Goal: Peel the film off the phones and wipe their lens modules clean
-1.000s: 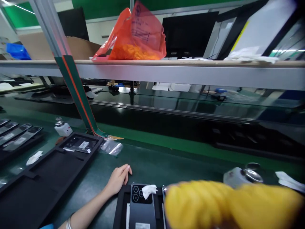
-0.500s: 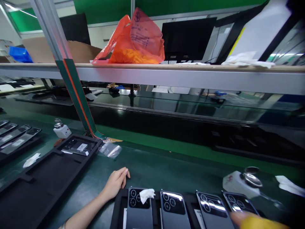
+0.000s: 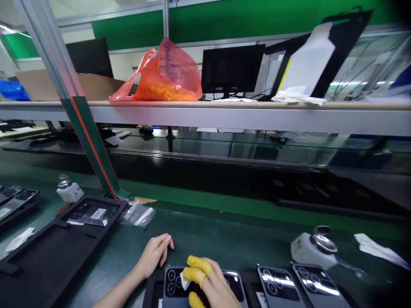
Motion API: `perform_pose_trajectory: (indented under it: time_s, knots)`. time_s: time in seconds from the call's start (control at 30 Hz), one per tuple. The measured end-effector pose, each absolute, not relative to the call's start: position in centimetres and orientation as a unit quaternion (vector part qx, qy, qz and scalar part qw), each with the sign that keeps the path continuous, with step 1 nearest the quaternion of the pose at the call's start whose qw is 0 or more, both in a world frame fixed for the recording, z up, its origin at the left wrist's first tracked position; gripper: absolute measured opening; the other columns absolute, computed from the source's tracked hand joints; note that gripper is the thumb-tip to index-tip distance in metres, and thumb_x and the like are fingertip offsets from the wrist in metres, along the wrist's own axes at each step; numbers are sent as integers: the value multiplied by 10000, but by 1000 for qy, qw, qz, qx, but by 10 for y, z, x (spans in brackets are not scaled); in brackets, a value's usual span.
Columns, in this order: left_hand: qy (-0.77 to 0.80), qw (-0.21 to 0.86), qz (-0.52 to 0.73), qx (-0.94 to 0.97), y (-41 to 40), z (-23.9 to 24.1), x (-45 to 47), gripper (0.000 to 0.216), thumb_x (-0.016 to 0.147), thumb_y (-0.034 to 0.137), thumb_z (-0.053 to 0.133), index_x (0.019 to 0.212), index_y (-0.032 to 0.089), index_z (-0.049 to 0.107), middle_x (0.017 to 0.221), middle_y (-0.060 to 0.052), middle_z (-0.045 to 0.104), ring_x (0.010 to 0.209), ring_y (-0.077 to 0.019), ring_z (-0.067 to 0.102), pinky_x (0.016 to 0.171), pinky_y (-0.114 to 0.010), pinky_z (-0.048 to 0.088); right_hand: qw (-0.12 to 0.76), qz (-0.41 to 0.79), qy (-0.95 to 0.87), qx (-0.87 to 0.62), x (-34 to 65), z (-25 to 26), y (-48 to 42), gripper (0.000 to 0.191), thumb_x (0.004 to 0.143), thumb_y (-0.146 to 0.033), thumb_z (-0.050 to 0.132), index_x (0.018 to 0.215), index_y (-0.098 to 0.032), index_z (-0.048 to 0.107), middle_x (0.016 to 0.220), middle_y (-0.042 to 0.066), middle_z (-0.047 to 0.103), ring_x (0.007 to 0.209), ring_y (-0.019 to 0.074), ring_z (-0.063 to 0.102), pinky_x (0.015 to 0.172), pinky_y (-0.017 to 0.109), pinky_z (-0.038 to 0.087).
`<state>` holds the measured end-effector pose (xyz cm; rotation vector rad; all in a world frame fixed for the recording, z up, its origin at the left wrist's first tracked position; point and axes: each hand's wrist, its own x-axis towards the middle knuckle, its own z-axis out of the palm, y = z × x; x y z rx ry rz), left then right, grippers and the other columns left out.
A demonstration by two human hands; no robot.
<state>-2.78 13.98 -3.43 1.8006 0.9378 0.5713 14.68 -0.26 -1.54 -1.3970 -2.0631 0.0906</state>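
My right hand (image 3: pixel 215 284), with yellow finger cots on several fingers, is over the leftmost phone (image 3: pixel 173 295). Its fingertips pinch a small white wipe (image 3: pixel 184 281) against the phone's dark camera end. Part of that phone and of the second phone (image 3: pixel 236 280) is hidden under the hand. My left hand (image 3: pixel 156 255) rests on the green table just beyond the corner of the black tray (image 3: pixel 150 291), its fingers loosely bent and slightly apart, holding nothing I can see. Further right in the row lie two more phones, a third (image 3: pixel 279 284) and a fourth (image 3: pixel 316 284), backs up.
A white pump bottle (image 3: pixel 310 252) and a crumpled wipe (image 3: pixel 379 250) are on the right. To the left lie a large black tray (image 3: pixel 41 265), a clear plastic bag (image 3: pixel 138 214) and another bottle (image 3: pixel 69 191). A shelf (image 3: pixel 224 117) holding an orange bag (image 3: pixel 170 77) crosses above.
My right hand has moved left from the fourth phone to the leftmost one and taken hold of the wipe lying there. My left hand has stayed put while the view shifted.
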Motion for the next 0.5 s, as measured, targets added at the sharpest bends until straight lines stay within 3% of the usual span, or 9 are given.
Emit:
perform_pose_trajectory:
  time_s: [0.17,0.37,0.5]
  knots:
    - [371,497,227,751,153,-34,-14,494,827,596,297,721,148,475,343,29,386,330,-133,285,469,-237,266,231,-14,-804,-548,150,-33,8,383,764,-202,599,1140,-210,528,1196,87,540,1084,286,489,831,410,519]
    - [370,478,233,762,165,-35,-13,572,817,677,288,747,146,491,361,33,391,384,-152,357,560,-260,326,190,-19,-800,-568,153,-31,12,424,707,-237,680,1103,-224,529,992,53,573,898,207,530,736,284,513]
    - [386,464,211,769,178,-44,-19,662,744,785,302,781,155,502,370,34,383,423,-185,416,605,-287,379,138,-44,-814,-562,160,-20,16,275,755,-379,669,954,-219,568,992,26,551,885,181,514,723,277,501]
